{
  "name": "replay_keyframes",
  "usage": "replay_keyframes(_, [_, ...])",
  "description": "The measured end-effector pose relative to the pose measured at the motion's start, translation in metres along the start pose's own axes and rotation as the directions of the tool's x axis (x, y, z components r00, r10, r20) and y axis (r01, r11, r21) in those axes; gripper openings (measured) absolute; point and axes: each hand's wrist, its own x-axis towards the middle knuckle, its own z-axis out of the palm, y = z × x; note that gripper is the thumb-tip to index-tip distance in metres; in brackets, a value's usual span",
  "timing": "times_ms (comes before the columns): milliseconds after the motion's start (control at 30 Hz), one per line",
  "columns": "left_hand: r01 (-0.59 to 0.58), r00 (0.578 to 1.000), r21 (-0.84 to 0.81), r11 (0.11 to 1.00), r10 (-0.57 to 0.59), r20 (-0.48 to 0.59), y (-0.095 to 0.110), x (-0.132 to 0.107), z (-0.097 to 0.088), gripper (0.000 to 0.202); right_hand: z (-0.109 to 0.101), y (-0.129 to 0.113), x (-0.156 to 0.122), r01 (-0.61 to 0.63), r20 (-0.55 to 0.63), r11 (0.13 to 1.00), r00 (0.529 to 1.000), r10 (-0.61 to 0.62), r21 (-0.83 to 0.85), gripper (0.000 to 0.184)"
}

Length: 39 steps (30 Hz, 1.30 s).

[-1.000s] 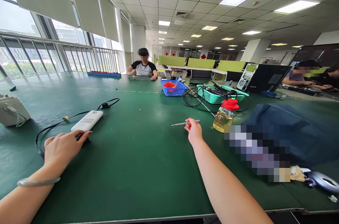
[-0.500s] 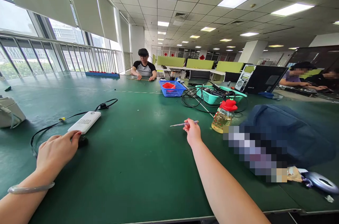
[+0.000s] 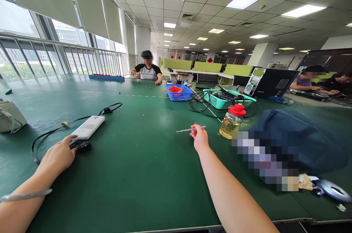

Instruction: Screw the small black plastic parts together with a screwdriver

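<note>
My left hand (image 3: pixel 59 154) rests at the near end of a white oblong block (image 3: pixel 89 127) with printed text on its face. Its index finger touches the block's near corner, and the thumb is apart from it, beside a black plug-like piece (image 3: pixel 84 146). A black cable (image 3: pixel 52 130) with a yellow tag loops around behind the hand. In my right hand (image 3: pixel 200 137) is a slim screwdriver (image 3: pixel 189 129), gripped by its clear handle. Its thin shaft points left, above the green table. To the right of that hand stands a jar (image 3: pixel 232 123) with a red lid and yellowish liquid.
Farther off are a blue basket (image 3: pixel 178 95) with a red tray and a teal basket (image 3: pixel 217 102) full of cables. A dark blue bag (image 3: pixel 302 137) lies at right, a pale bag (image 3: pixel 11 115) at left. A person (image 3: pixel 148 69) sits across the table (image 3: pixel 143 181).
My left hand has shifted slightly left and toward me, uncovering more of the black piece. My right hand and the screwdriver stay almost still. The person opposite has raised an arm.
</note>
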Motion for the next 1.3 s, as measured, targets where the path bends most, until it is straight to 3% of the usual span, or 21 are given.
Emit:
replay_keyframes(133, [0.068, 0.996, -0.179, 0.981, -0.077, -0.042, -0.004, 0.000, -0.012, 0.059, 0.001, 0.000, -0.001, -0.005, -0.003, 1.000, 1.000, 0.005, 0.008, 0.022])
replay_keyframes(267, [-0.062, 0.998, -0.400, 0.915, 0.062, -0.014, -0.011, 0.000, -0.014, 0.065, 0.001, -0.002, -0.002, -0.011, 0.001, 1.000, 1.000, 0.011, 0.012, 0.021])
replay_keyframes(400, [-0.194, 0.974, -0.295, 0.936, 0.220, 0.057, -0.018, 0.001, -0.005, 0.069, 0.001, -0.003, -0.002, -0.010, -0.001, 1.000, 1.000, 0.010, 0.007, 0.021])
replay_keyframes(733, [-0.315, 0.947, -0.151, 0.937, 0.321, 0.011, -0.007, 0.002, 0.002, 0.057, 0.001, -0.004, -0.003, -0.004, 0.018, 1.000, 1.000, 0.004, -0.021, 0.022])
replay_keyframes(900, [-0.309, 0.948, -0.158, 0.938, 0.317, 0.026, -0.005, 0.000, 0.001, 0.056, 0.001, -0.004, -0.004, 0.002, 0.028, 0.999, 1.000, -0.001, -0.032, 0.023])
replay_keyframes(1100, [-0.285, 0.954, -0.172, 0.943, 0.297, 0.049, 0.011, -0.006, -0.008, 0.058, 0.001, -0.005, -0.005, 0.008, 0.038, 0.999, 0.999, -0.006, -0.047, 0.023])
replay_keyframes(1300, [-0.232, 0.969, -0.055, 0.971, 0.236, 0.073, 0.015, -0.008, -0.010, 0.060, 0.002, -0.006, -0.006, 0.003, 0.050, 0.999, 0.999, 0.000, -0.047, 0.024])
